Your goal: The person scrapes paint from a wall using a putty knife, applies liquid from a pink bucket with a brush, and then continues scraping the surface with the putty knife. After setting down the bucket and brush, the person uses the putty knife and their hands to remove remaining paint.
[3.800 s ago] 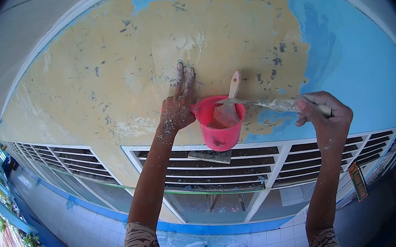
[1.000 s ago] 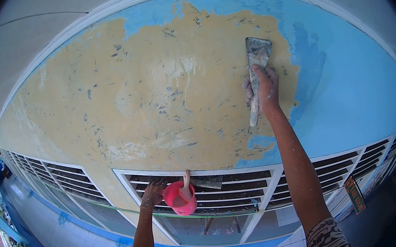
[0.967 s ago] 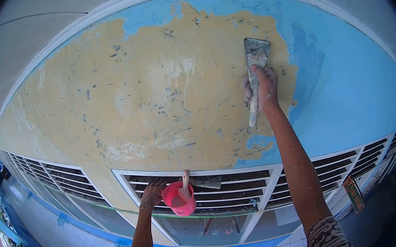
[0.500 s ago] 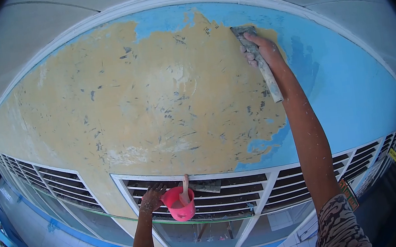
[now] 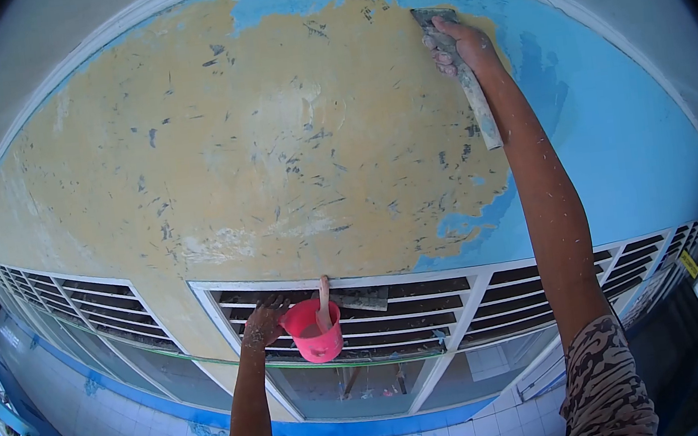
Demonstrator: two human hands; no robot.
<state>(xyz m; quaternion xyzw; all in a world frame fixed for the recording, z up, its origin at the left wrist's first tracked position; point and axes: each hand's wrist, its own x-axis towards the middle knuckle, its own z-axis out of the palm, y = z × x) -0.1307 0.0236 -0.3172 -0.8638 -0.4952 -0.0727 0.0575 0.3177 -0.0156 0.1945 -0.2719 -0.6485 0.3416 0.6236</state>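
My right hand is wrapped around a long, paint-smeared scraper, high on the wall. The blade's top edge lies against the tan patch, close to the blue paint. Lower left, my left hand is at the louvred window, its fingers over a slat and its inner side at the handle side of a pink dipper. Its grip is partly hidden. A tool with a pale wooden handle stands tilted in the dipper, leaning toward the window frame.
A flat grey blade-like piece lies on the slats behind the dipper. Tan wall with dark scuffs spans the middle, blue paint to the right. A green line runs along the windows. Tiled floor shows far below.
The view has tilted down, so the wall and window sit higher in the picture. My right hand and the scraper remain near the same wall spot. My left hand and dipper keep their place.
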